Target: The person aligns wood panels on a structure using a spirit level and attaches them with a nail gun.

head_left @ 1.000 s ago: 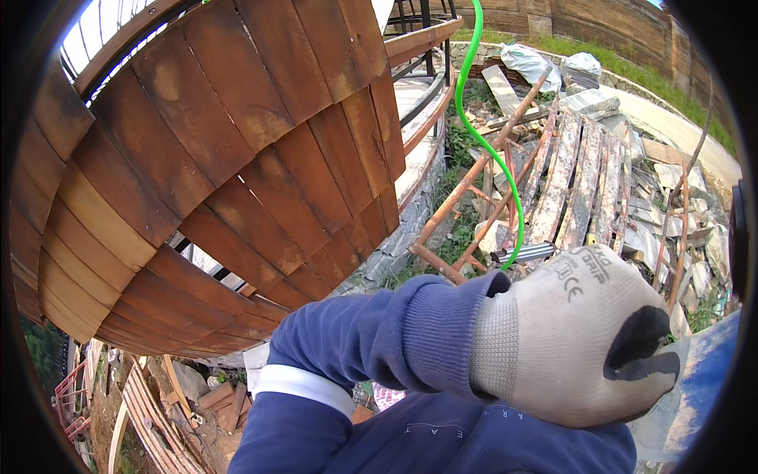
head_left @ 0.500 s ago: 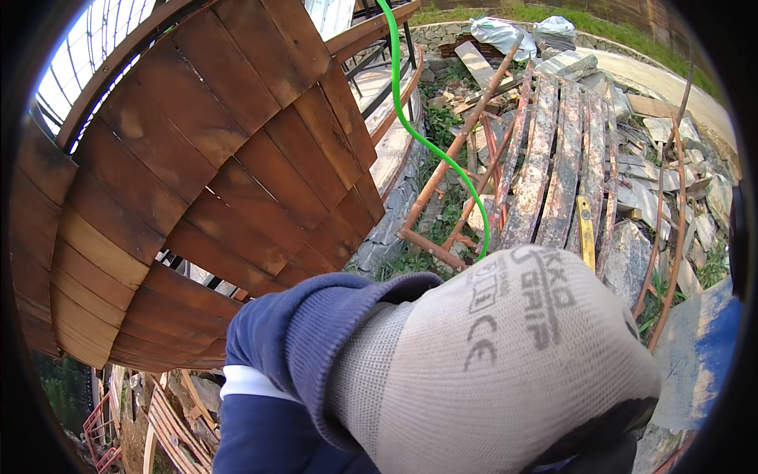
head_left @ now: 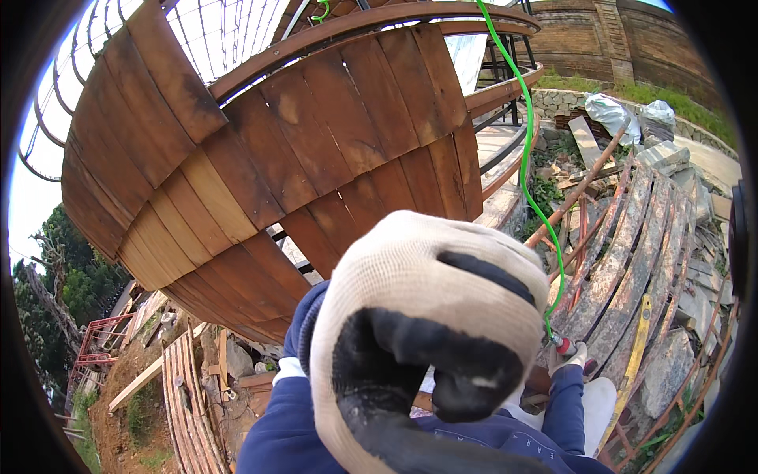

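My left hand [head_left: 430, 332], in a cream knit glove with black-coated palm and fingers, is raised close before me. Its fingers curl in against the thumb; anything inside them is hidden. Behind it stands a curved wall of overlapping brown wood shingles [head_left: 316, 126], with a gap in a lower row. Lower right, my gloved right hand [head_left: 570, 357] is closed by the red fitting [head_left: 563, 344] at the end of a bright green hose [head_left: 527, 170]. The hand seems to grip the tool on this hose, whose body is mostly hidden.
Weathered planks [head_left: 624, 261] lie at right with a yellow spirit level [head_left: 632, 347] on them. Rubble and stone slabs [head_left: 671, 371] lie beyond, with rusty metal bars. More slats [head_left: 189, 395] lie on sloping earth at lower left. A dark metal railing tops the shingled wall.
My view has swung, so the shingled wall and planks sit further right. The left hand has turned from showing its back to showing curled fingers. My right hand has come into view.
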`<action>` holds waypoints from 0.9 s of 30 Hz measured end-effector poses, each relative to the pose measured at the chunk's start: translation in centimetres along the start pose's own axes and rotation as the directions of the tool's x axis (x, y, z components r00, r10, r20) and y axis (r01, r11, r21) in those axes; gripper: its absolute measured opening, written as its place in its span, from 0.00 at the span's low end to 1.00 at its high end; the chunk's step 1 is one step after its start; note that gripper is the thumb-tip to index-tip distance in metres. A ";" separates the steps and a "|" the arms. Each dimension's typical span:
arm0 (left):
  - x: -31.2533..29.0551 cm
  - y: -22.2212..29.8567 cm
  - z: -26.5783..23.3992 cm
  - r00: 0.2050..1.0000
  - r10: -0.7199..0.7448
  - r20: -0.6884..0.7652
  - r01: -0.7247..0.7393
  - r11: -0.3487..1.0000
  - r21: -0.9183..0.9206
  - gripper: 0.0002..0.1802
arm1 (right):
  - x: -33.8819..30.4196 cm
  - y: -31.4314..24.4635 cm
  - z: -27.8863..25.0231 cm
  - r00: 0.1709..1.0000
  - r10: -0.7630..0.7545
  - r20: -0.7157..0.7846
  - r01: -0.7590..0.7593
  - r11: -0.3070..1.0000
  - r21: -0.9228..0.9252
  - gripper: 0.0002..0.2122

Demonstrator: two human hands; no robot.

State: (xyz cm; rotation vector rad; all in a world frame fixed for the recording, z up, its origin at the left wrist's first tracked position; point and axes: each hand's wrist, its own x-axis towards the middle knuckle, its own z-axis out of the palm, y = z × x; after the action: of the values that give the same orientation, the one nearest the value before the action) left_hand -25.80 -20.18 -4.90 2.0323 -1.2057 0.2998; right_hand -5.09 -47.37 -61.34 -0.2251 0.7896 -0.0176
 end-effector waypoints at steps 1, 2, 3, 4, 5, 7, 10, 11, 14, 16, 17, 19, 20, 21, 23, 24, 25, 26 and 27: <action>0.3 0.8 -1.0 0.997 -0.038 -0.069 0.039 0.999 0.019 0.20 | -0.3 0.2 0.2 0.999 0.029 0.024 -0.029 1.000 -0.002 0.17; 0.7 1.5 -1.4 0.991 -0.053 -0.122 0.057 0.998 0.023 0.20 | -0.5 0.0 0.5 0.999 0.038 0.029 -0.038 0.999 0.001 0.18; 1.4 1.8 -1.2 0.987 -0.042 -0.158 0.044 0.999 0.010 0.20 | -0.4 0.5 1.0 0.991 0.034 0.129 -0.029 0.999 -0.041 0.18; 2.2 1.9 -0.1 0.985 0.020 -0.172 -0.018 1.000 0.008 0.20 | 0.0 0.6 1.4 0.986 0.039 0.165 -0.027 0.997 -0.074 0.18; 3.0 1.6 0.9 0.979 0.132 -0.158 -0.130 0.991 0.018 0.20 | 0.6 0.7 1.6 0.979 0.044 0.199 -0.023 0.994 -0.107 0.18; 3.5 1.5 3.3 0.983 0.178 -0.038 -0.178 0.984 -0.004 0.20 | 2.3 1.1 1.7 0.976 0.102 0.191 -0.075 0.987 -0.143 0.20; 1.2 1.6 4.6 0.991 0.110 0.081 -0.105 0.993 -0.061 0.20 | 4.7 1.0 0.0 0.982 0.143 0.122 -0.121 0.978 -0.172 0.25; 0.0 1.4 4.3 0.993 0.089 0.073 -0.083 0.994 -0.076 0.20 | 5.3 1.1 -0.3 0.977 0.109 0.184 -0.078 0.982 -0.171 0.19; -4.6 -0.1 3.1 0.996 -0.030 -0.078 0.018 0.988 -0.152 0.20 | 5.2 0.4 -0.8 0.992 0.126 0.013 -0.125 0.991 -0.049 0.17; -7.5 -3.9 3.1 0.929 -0.234 -0.288 0.135 0.937 -0.323 0.20 | 4.0 0.0 -0.5 0.993 0.107 0.056 -0.102 0.991 -0.087 0.19; -8.5 -7.1 3.8 0.848 -0.376 -0.373 0.184 0.869 -0.459 0.20 | 3.3 0.1 -0.2 0.997 0.066 0.034 -0.061 0.992 -0.114 0.20; -10.6 -14.3 5.7 0.645 -0.632 -0.430 0.260 0.710 -0.654 0.20 | 2.0 0.1 0.4 0.998 0.059 0.036 -0.055 0.993 -0.104 0.21; -11.9 -17.4 7.1 0.559 -0.656 -0.508 0.442 0.754 -0.487 0.18 | 1.5 0.1 0.5 0.997 0.057 0.051 -0.052 0.995 -0.080 0.21; -13.9 -19.6 8.3 0.478 -0.719 -0.505 0.697 0.660 -0.281 0.15 | 1.1 0.1 0.6 0.997 0.058 0.047 -0.053 0.993 -0.102 0.21; -17.3 -22.0 10.1 0.439 -0.693 -0.572 0.838 0.545 -0.017 0.15 | 0.9 0.0 0.6 0.999 0.045 0.022 -0.043 0.996 -0.073 0.22; -18.2 -22.5 9.5 0.469 -0.633 -0.616 0.843 0.529 0.097 0.15 | 1.0 0.1 0.6 0.998 0.046 0.034 -0.042 0.993 -0.110 0.23; -18.6 -22.4 8.0 0.505 -0.546 -0.669 0.812 0.562 0.154 0.14 | 1.1 0.1 0.6 0.999 0.036 0.010 -0.034 0.992 -0.120 0.23; -18.6 -21.7 5.4 0.527 -0.451 -0.720 0.783 0.587 0.206 0.14 | 1.4 0.1 0.6 1.000 0.029 -0.012 -0.030 0.990 -0.135 0.24; -17.4 -21.1 1.6 0.574 -0.297 -0.763 0.730 0.607 0.313 0.16 | 1.6 0.1 0.6 0.999 0.038 -0.032 -0.042 0.991 -0.124 0.25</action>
State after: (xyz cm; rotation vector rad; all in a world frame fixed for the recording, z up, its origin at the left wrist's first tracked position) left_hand -17.75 -3.87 -25.42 2.3919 0.0539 1.0923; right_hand -3.52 -47.30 -62.03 -0.3282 0.8257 0.0665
